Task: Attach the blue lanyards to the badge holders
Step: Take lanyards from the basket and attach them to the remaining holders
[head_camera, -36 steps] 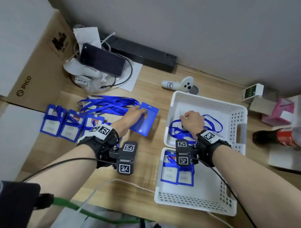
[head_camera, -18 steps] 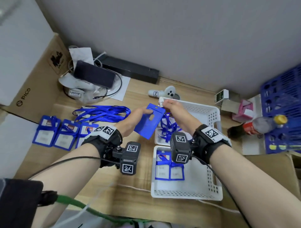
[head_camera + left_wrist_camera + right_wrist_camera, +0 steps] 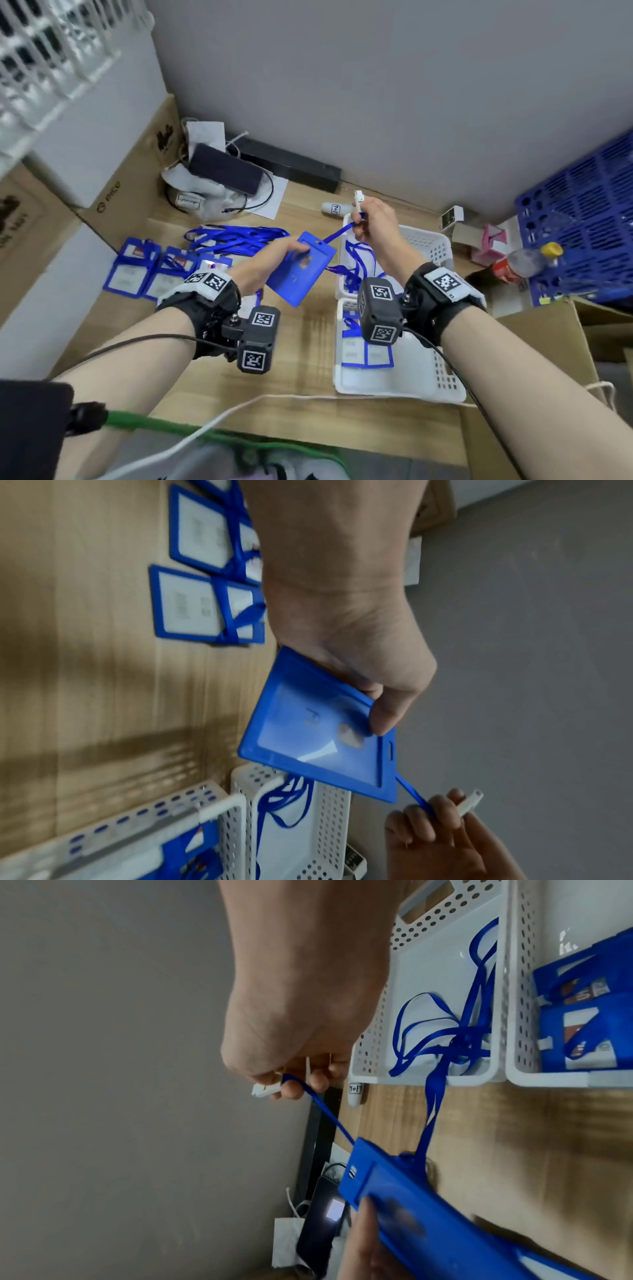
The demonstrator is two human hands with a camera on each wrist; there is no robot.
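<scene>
My left hand grips a blue badge holder above the desk, thumb on its clear face. My right hand is raised above the far basket and pinches the end of a blue lanyard with its white clip sticking up. The strap runs taut from those fingers past the holder's slotted edge and trails down into the far white basket. Whether the strap passes through the slot I cannot tell.
Several badge holders with lanyards lie in a row at the left beside a heap of loose lanyards. The near white basket holds two finished badges. A phone, cardboard boxes, a bottle and a blue crate ring the desk.
My right hand lifted the lanyard end out of the basket, met the holder, then rose up and away, pulling the strap taut. My left hand raised the holder off the desk.
</scene>
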